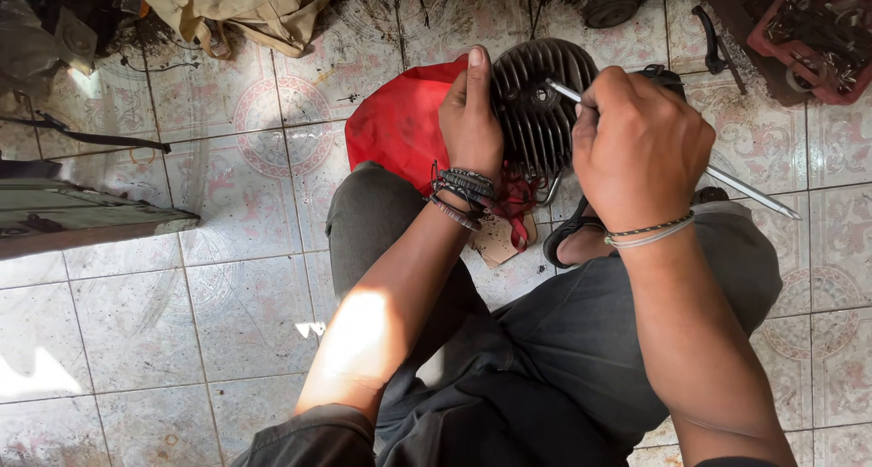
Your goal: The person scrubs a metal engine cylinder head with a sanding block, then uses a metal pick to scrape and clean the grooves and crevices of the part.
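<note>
A round, dark, finned metal engine part (536, 104) stands on edge between my knees, over a red cloth (400, 122). My left hand (470, 113) grips its left rim and holds it upright. My right hand (636, 144) is closed around a thin metal rod tool (745, 190) whose tip touches the centre of the finned face. Braided bands sit on both wrists. I squat in dark trousers, with a sandalled foot under my right hand.
Patterned floor tiles lie all around. A beige bag (245, 8) rests at the top left. A red crate of metal parts (813, 31) is at the top right. A wooden board (82, 217) juts in from the left.
</note>
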